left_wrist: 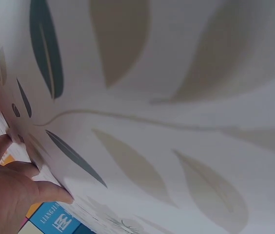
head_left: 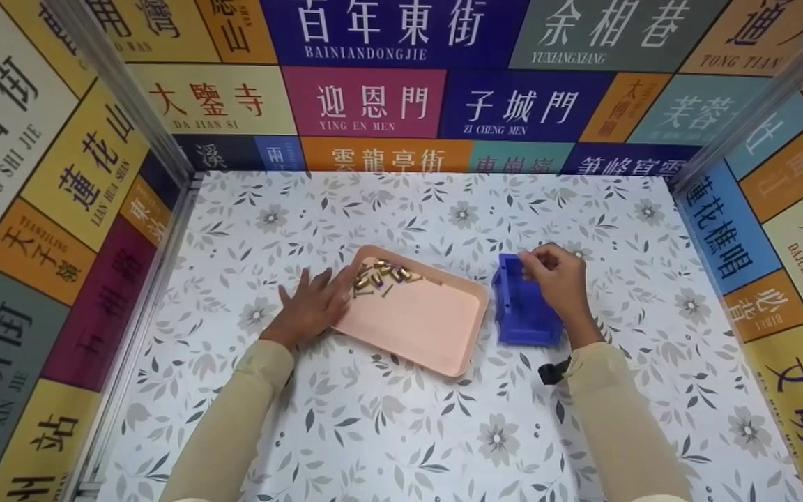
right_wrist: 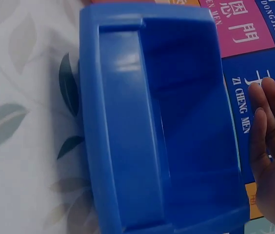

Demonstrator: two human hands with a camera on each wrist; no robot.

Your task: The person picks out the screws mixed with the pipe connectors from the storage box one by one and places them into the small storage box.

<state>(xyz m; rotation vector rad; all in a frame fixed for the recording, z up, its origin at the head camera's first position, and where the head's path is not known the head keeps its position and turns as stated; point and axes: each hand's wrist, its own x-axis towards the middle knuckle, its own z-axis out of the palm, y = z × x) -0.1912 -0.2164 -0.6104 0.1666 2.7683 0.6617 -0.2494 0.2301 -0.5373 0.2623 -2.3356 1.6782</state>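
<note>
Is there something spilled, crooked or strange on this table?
Nothing is spilled. The brass parts lie heaped in one far corner of the pink tray, which sits askew to the table edges. The blue bin looks empty.

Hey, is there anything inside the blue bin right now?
No. The right wrist view looks straight into the blue bin and shows only its bare blue floor and walls, while the small metal parts lie on the pink tray.

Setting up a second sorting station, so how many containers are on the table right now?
2. A pink tray lies mid-table with small metal parts at its far corner, beside the left hand. A blue bin stands right of it, at the right hand.
</note>
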